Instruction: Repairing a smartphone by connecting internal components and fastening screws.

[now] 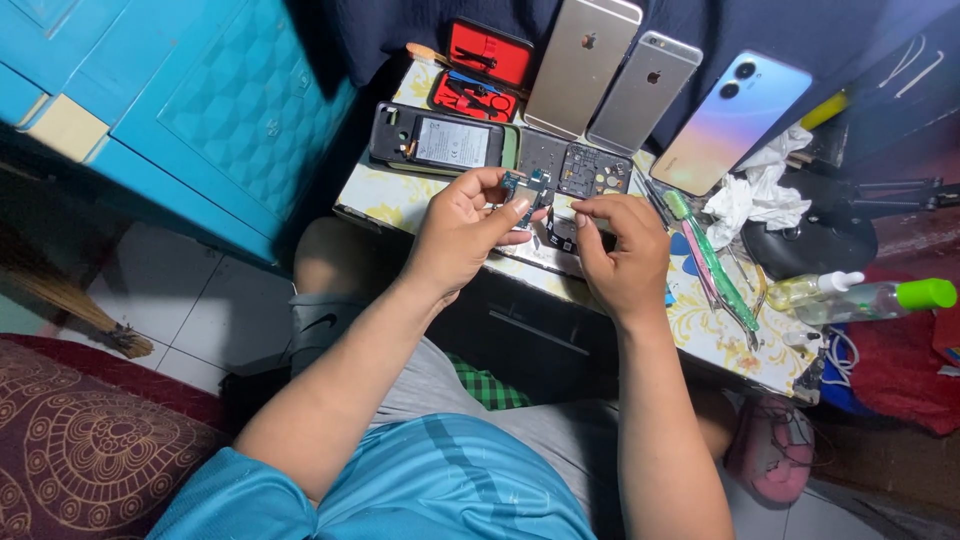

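My left hand [465, 232] pinches a small phone circuit board [527, 186] between thumb and fingers above the small table [400, 200]. My right hand [622, 252] is beside it, fingertips curled onto a small dark part [560, 228] under the board. An opened phone [440, 140] with its battery showing lies at the table's left. A dark inner phone frame [580, 165] lies just behind my hands.
Three phones lean face down at the back: gold [583, 60], silver [645, 90], gradient blue [732, 120]. A red tool case [482, 68] is open. Screwdrivers and tweezers [715, 270], crumpled tissue [755, 190] and a green-capped bottle [870, 298] lie right. A blue cabinet [190, 110] stands left.
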